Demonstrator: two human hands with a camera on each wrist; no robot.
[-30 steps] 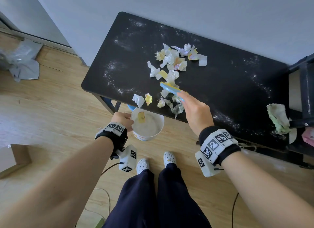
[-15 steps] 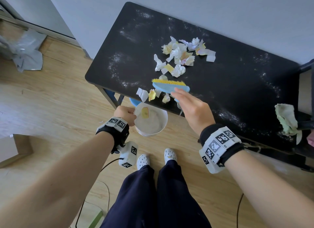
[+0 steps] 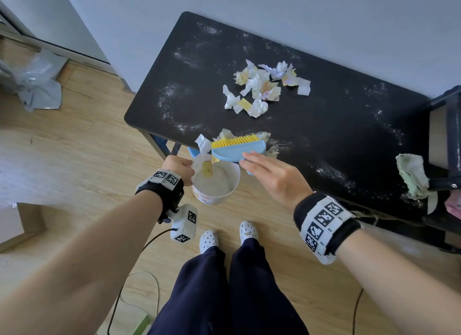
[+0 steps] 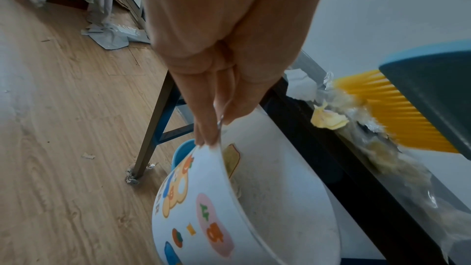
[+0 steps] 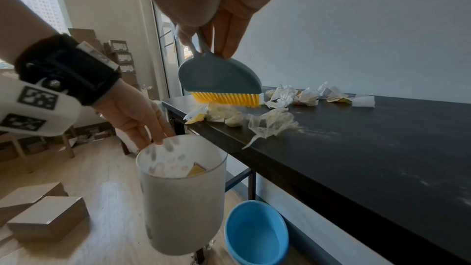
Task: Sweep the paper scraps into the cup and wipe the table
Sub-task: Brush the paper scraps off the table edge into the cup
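My left hand (image 3: pixel 178 168) pinches the rim of a white cup (image 3: pixel 215 185) held just below the near edge of the black table (image 3: pixel 349 135); one yellow scrap lies inside. My right hand (image 3: pixel 269 175) grips the handle of a blue brush (image 3: pixel 237 148) with yellow bristles, set down among a few scraps (image 5: pixel 229 115) at the table edge above the cup. A larger pile of crumpled paper scraps (image 3: pixel 264 87) lies farther back on the table. In the left wrist view the cup (image 4: pixel 229 209) sits under the edge and the brush (image 4: pixel 407 108) pushes scraps.
White powder smears mark the table top. A greenish rag (image 3: pixel 412 177) lies at the table's right end beside a dark frame (image 3: pixel 449 135). A blue bowl (image 5: pixel 256 233) stands on the wooden floor under the table. Cardboard boxes (image 5: pixel 48 219) sit on the floor to the left.
The brush has come back toward the near table edge, dragging a few scraps with it to just above the cup. The left hand has kept the cup under the edge.
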